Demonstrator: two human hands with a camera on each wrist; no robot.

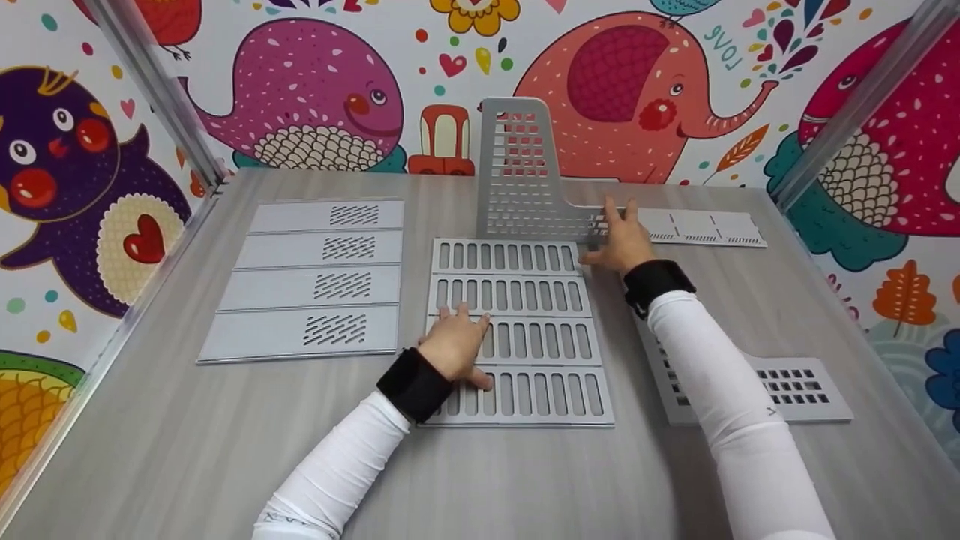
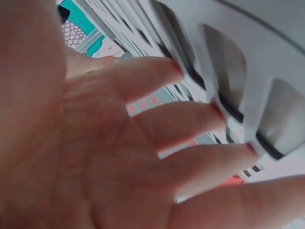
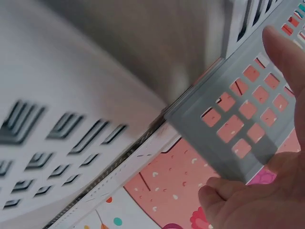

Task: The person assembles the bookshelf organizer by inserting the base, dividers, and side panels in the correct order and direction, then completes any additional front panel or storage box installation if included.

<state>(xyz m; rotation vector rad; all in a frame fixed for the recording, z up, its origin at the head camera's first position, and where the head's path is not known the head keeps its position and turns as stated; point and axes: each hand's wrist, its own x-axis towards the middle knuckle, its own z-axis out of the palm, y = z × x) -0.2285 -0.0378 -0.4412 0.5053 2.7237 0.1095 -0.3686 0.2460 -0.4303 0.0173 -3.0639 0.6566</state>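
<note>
The right hand [image 1: 624, 244] grips the low arm of a grey, L-shaped perforated panel [image 1: 517, 184], thumb in front, fingers over its top edge. This panel stands upright at the far edge of a flat, light-grey slotted rectangular panel [image 1: 529, 318] on the wood-grain tabletop [image 1: 510, 480]. The left hand [image 1: 454, 346], fingers spread, touches the slotted panel.

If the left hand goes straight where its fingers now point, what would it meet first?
Passing over the slotted panel beneath it, the left hand would probably first meet the grey L-shaped panel at the far edge, though exact depth is unclear.
</note>
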